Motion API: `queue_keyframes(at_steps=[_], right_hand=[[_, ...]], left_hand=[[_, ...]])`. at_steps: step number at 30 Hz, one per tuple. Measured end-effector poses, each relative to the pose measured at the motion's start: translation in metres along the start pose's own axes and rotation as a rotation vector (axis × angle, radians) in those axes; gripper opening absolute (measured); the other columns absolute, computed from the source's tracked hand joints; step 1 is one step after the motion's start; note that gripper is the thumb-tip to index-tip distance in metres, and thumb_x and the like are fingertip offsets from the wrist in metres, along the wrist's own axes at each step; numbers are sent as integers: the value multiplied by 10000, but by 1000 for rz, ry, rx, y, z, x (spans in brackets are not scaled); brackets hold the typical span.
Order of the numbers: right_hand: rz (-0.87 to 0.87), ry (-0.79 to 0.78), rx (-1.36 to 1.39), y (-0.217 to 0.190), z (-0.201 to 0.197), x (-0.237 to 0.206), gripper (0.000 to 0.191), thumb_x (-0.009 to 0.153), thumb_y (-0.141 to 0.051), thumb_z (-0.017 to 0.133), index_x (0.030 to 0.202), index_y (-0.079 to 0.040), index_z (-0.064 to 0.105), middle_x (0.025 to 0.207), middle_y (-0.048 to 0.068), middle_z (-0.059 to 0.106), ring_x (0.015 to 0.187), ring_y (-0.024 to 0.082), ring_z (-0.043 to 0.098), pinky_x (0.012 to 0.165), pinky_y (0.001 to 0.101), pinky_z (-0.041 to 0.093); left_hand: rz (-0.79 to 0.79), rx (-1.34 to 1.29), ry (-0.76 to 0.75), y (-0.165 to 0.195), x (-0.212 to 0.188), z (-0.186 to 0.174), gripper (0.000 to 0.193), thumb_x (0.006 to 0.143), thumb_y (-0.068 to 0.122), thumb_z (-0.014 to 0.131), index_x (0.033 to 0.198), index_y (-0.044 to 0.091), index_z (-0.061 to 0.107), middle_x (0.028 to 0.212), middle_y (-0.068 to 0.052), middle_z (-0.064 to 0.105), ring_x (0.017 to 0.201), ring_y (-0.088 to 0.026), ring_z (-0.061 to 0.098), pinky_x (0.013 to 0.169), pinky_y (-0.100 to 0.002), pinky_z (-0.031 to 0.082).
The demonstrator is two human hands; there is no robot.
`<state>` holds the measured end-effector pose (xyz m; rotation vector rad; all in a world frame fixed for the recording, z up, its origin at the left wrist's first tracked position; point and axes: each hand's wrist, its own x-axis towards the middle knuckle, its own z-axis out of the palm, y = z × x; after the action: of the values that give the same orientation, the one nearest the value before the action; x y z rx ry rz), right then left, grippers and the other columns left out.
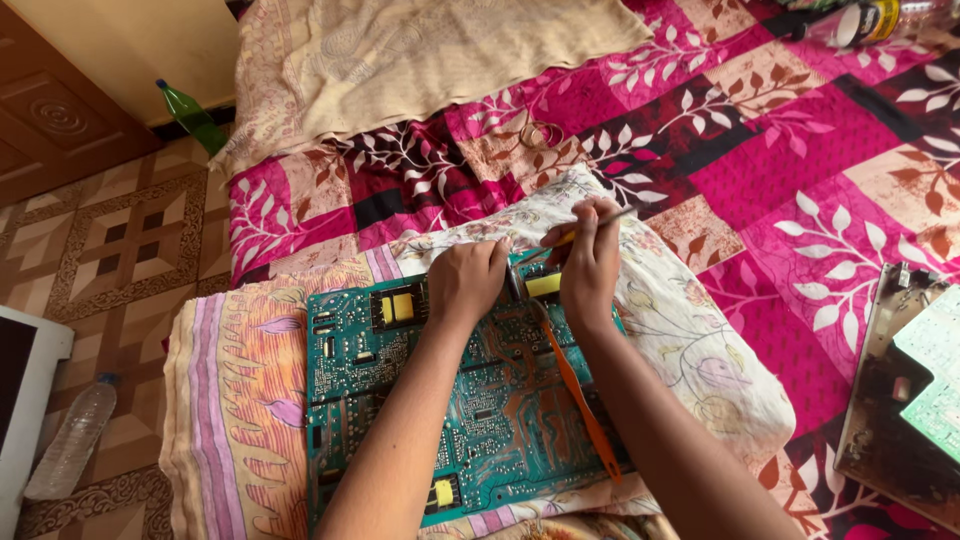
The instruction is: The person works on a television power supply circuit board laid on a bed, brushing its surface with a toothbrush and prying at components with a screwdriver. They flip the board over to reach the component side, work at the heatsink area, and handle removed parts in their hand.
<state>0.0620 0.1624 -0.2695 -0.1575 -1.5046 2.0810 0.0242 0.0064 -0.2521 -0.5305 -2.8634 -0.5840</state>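
Note:
A large teal circuit board [400, 390] with yellow components lies on a pale floral cloth [680, 330] on the bed. My left hand [467, 282] presses down on the board's far edge, fingers curled. My right hand [590, 262] grips a thin pen-like tool with a yellow shaft [575, 235], its tip pointing at the board near a yellow component [543, 285]. An orange cord [580, 395] trails from the tool across the board toward me.
A pink leaf-patterned bedsheet [800, 170] covers the bed. A second board on a metal chassis [915, 390] lies at right. A green bottle [190, 115] and a clear plastic bottle [70, 440] sit on the tiled floor. Another bottle [865, 22] lies at top right.

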Motion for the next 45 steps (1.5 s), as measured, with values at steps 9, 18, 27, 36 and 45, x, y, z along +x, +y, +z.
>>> queue_keyframes(at_steps=[9,18,27,36,45], right_hand=[[224,-176,-122,-3,3,47,314,1117,-325,348,1165,-67,520,696,91,658,465,117,524,456,280,442],[470,-316,-218,14,25,74,334,1102,-386,379,1082,-82,516,604,53,550,414,127,402,400,302,314],[716,-510,-197,20,53,76,282,1078,-381,428,1044,-117,522,566,-20,414,404,112,296,394,315,246],[924,-554,-232,26,62,80,268,1048,-356,479,1079,-105,570,547,-46,375,387,103,274,397,302,218],[1004,-623,-210,26,65,85,240,1053,-362,485,1078,-137,565,535,-69,350,390,71,253,402,269,200]], left_hand=[[5,-70,65,-3,-6,3,463,1057,412,466,887,93,756,543,-97,654,474,-256,653,469,-397,507],[-62,-145,72,1,-10,-5,355,1034,386,529,1065,116,757,634,-129,694,623,-319,712,583,-451,546],[-84,-237,46,-1,-18,-21,292,952,422,615,965,197,801,631,-84,711,586,-258,705,553,-408,522],[-100,-233,8,-13,-17,-23,232,944,373,652,940,192,797,666,-39,734,589,-196,708,574,-369,533],[-99,-238,11,-19,-15,-20,242,950,381,655,926,189,801,649,-42,726,577,-201,702,569,-370,533]])
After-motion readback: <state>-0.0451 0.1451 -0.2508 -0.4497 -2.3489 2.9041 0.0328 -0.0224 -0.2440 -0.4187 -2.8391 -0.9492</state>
